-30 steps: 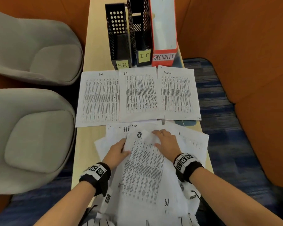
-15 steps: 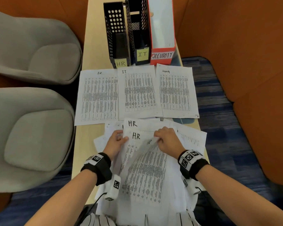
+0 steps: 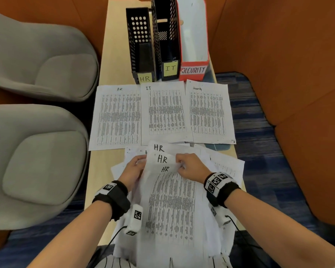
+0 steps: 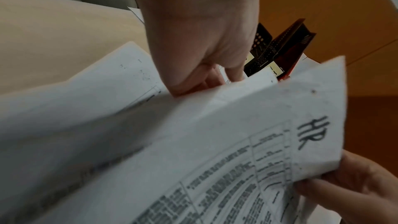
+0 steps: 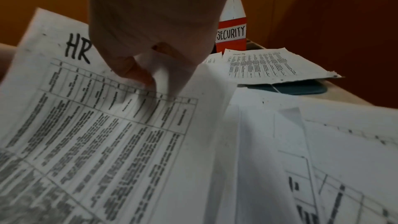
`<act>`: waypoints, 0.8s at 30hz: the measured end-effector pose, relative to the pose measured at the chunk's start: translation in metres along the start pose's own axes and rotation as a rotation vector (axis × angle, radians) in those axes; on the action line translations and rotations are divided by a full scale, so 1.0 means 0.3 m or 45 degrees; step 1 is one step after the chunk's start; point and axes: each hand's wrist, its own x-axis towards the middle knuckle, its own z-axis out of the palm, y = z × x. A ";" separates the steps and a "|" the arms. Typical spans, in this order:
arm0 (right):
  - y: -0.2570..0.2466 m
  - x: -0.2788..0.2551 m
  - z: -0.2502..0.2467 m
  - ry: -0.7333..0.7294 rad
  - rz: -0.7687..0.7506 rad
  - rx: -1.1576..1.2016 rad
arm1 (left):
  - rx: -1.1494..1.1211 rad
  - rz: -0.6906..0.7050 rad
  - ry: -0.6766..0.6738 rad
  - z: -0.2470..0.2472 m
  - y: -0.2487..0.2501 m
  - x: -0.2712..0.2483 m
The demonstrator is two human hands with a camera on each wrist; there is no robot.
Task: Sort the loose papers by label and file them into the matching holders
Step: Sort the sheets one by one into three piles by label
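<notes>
At the near end of the narrow table (image 3: 97,178) we have the unsorted heap in front of us, and we are fanning out three sheets marked HR. Our right hand (image 3: 190,168) pinches the top right corner of the uppermost HR sheet (image 3: 172,206), thumb on the print; our left hand (image 3: 132,171) curls its fingers round the left edge of the same bunch, though which sheets it grips we cannot quite tell. Further on lie three sorted piles: the HR pile (image 3: 117,117), the IT pile (image 3: 165,113), the Security pile (image 3: 208,113). Behind them stand the HR holder (image 3: 140,45), the IT holder (image 3: 165,39) and the red Security holder (image 3: 193,41). We judge the sorting half done and no filing begun; next these HR sheets want squaring together and laying on the left-hand pile without dragging the papers beneath
</notes>
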 end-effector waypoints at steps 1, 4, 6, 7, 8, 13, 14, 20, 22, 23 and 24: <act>-0.001 0.008 -0.014 0.007 0.033 -0.023 | 0.080 -0.004 -0.037 -0.002 0.002 -0.001; -0.008 0.030 -0.048 0.037 0.148 0.054 | 0.244 0.005 -0.097 -0.014 0.011 -0.006; -0.012 0.058 -0.063 0.048 0.218 0.056 | 0.281 0.019 -0.126 -0.009 0.035 -0.020; -0.017 0.075 -0.069 0.033 0.255 0.013 | 0.280 0.028 -0.145 -0.003 0.048 -0.028; -0.018 0.095 -0.073 0.024 0.278 -0.035 | 0.275 0.053 -0.181 0.006 0.066 -0.048; -0.075 0.161 -0.105 0.189 0.340 0.114 | 0.396 0.104 -0.296 0.022 0.060 -0.064; -0.085 0.171 -0.115 0.216 0.315 0.188 | 0.470 0.146 -0.250 0.018 0.056 -0.057; -0.008 0.188 -0.175 0.424 0.515 0.612 | 0.191 0.241 0.097 -0.076 0.129 -0.039; -0.020 0.160 -0.141 0.144 0.516 1.110 | 0.028 0.242 0.198 -0.101 0.181 -0.027; -0.046 0.140 -0.110 -0.011 0.461 1.182 | -0.022 0.251 0.261 -0.107 0.211 -0.017; -0.064 0.128 -0.067 -0.115 0.405 1.184 | -0.057 0.285 0.309 -0.114 0.236 -0.003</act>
